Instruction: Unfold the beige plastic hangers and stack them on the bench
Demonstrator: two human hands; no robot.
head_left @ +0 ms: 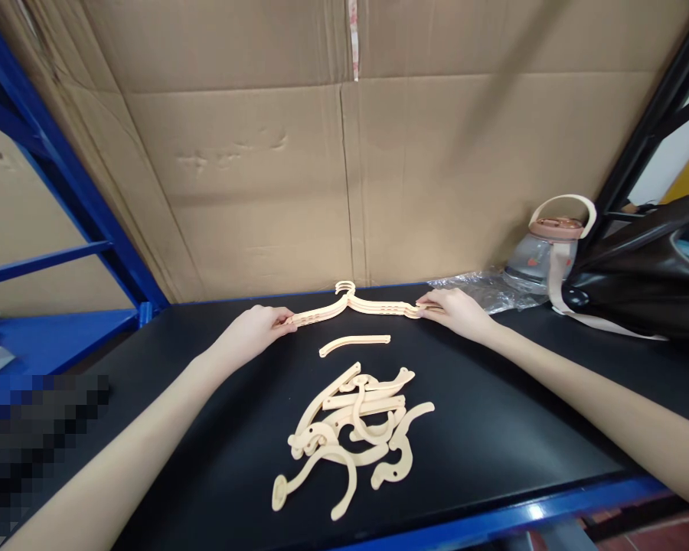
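- My left fingers (281, 313) and right fingers (430, 311) pinch opposite ends of the stacked hangers (350, 301), mid-frame.
- Uneven lifting could splay the stack — only its tips are held.
- Dropping it might knock the loose hanger arm (353, 341) below.

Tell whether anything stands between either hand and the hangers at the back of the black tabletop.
Nothing visible does: the left hand pinches the hangers at one end, the right hand at the other. The single curved piece and the heap of loose pieces lie nearer the camera, clear of both hands.
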